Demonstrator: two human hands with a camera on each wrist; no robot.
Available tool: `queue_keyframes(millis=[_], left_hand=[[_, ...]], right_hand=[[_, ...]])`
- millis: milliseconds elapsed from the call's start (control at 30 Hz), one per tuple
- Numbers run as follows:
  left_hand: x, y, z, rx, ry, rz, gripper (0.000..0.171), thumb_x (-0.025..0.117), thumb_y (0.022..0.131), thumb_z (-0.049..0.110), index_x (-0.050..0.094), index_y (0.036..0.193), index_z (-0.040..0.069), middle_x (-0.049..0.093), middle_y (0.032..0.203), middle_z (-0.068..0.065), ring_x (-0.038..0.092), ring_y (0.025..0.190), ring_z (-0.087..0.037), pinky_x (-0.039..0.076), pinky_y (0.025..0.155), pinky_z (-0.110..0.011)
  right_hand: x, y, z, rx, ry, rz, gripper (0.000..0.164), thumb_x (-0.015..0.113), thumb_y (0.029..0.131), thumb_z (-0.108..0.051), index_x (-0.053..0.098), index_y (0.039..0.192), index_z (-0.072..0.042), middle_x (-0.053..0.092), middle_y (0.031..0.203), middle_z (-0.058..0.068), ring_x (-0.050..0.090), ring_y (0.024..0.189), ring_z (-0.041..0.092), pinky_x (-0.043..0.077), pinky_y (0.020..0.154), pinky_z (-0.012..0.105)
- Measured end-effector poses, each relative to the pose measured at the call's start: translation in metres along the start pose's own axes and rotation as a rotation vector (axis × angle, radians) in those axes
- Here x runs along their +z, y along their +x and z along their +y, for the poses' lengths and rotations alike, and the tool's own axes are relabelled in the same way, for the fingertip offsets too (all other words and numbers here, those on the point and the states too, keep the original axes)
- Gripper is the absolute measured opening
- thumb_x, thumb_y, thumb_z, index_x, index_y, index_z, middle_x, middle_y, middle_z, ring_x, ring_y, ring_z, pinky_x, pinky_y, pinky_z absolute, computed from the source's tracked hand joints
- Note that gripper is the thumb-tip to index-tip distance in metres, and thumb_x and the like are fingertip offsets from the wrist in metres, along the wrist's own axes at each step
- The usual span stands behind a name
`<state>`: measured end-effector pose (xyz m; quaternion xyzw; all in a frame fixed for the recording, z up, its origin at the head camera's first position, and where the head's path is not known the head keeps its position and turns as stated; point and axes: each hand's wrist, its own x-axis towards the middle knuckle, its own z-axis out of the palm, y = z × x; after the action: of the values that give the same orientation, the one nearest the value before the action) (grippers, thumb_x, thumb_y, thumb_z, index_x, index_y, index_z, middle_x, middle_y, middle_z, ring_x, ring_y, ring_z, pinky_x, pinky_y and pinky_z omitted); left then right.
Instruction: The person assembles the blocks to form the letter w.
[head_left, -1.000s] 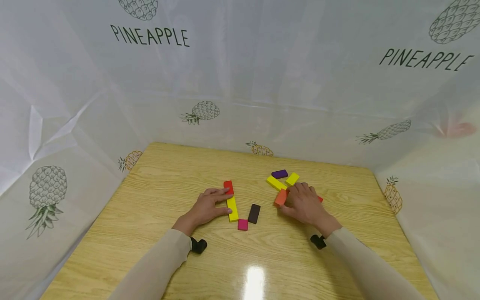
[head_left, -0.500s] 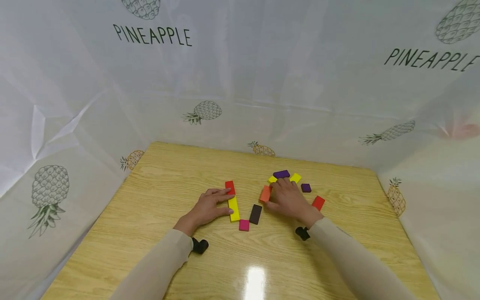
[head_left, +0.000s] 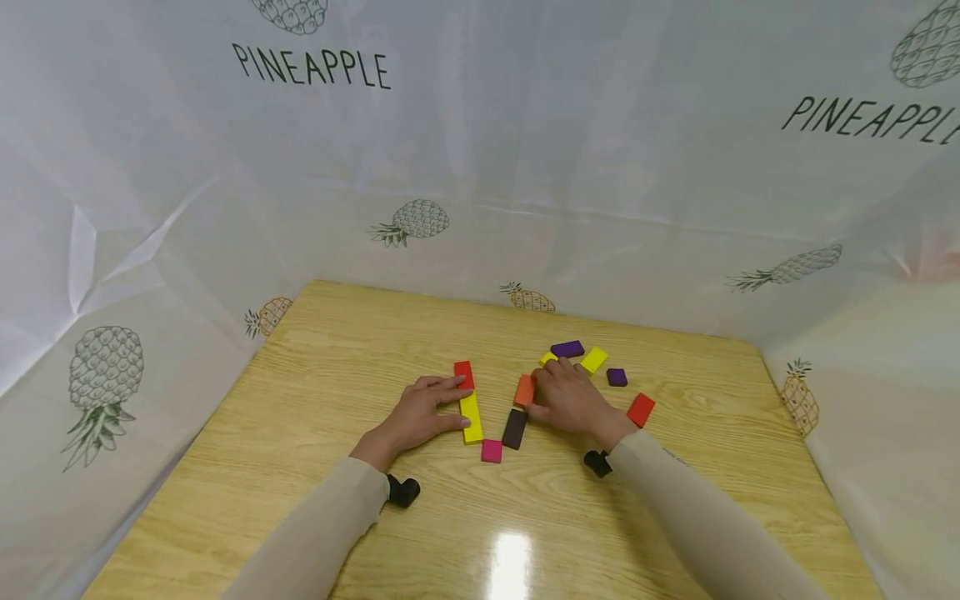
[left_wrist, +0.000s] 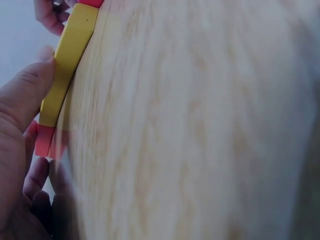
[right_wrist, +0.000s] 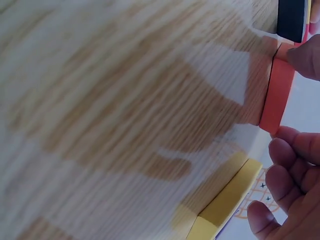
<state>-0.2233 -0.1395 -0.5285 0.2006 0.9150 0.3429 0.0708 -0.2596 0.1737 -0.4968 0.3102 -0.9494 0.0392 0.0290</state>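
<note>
My left hand [head_left: 414, 410] rests its extended fingers on a red block [head_left: 463, 368] and its thumb on a long yellow block [head_left: 470, 423]. These two lie end to end; in the left wrist view the thumb lies along the side of the yellow block [left_wrist: 70, 55]. With thumb and fingertips, my right hand [head_left: 573, 400] pinches an orange block [head_left: 524, 390] by its two ends, low on the table. A black block [head_left: 514, 429] stands right at the orange block's near end. Beside it, a pink square block [head_left: 491, 452] lies close to the yellow block's near end.
Beyond the right hand lie a purple block [head_left: 567, 348], a yellow block [head_left: 595, 360] and another yellow block [head_left: 548, 358], mostly hidden. A small purple block [head_left: 617, 377] and a red block [head_left: 641, 409] sit further right. A pineapple-print sheet [head_left: 480, 167] surrounds the wooden table [head_left: 375, 325].
The right hand has carried the orange block leftward to the far end of the black block, uncovering the small purple and red blocks. The left hand keeps its place on its blocks.
</note>
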Motion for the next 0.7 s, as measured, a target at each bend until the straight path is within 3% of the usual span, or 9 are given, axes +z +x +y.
queue_keyframes(millis=[333, 700], left_hand=[[0.0010, 0.0003, -0.0011, -0.007, 0.003, -0.005, 0.058, 0.076, 0.097, 0.046, 0.063, 0.150, 0.026, 0.044, 0.167, 0.003, 0.037, 0.152, -0.031, 0.025, 0.123, -0.062], [0.0018, 0.0011, -0.0031, 0.000, 0.012, 0.005, 0.057, 0.076, 0.096, 0.046, 0.063, 0.149, 0.026, 0.045, 0.166, 0.002, 0.039, 0.151, -0.032, 0.028, 0.121, -0.062]], right_hand=[[0.0009, 0.0006, 0.0011, 0.005, 0.043, 0.000, 0.040, 0.061, 0.105, -0.042, 0.070, 0.121, -0.006, 0.065, 0.114, 0.010, 0.056, 0.110, 0.033, 0.050, 0.094, 0.058], [-0.0020, -0.0020, 0.0002, -0.027, 0.034, 0.001, 0.037, 0.066, 0.104, -0.041, 0.070, 0.121, -0.008, 0.067, 0.113, 0.008, 0.055, 0.103, 0.029, 0.050, 0.088, 0.054]])
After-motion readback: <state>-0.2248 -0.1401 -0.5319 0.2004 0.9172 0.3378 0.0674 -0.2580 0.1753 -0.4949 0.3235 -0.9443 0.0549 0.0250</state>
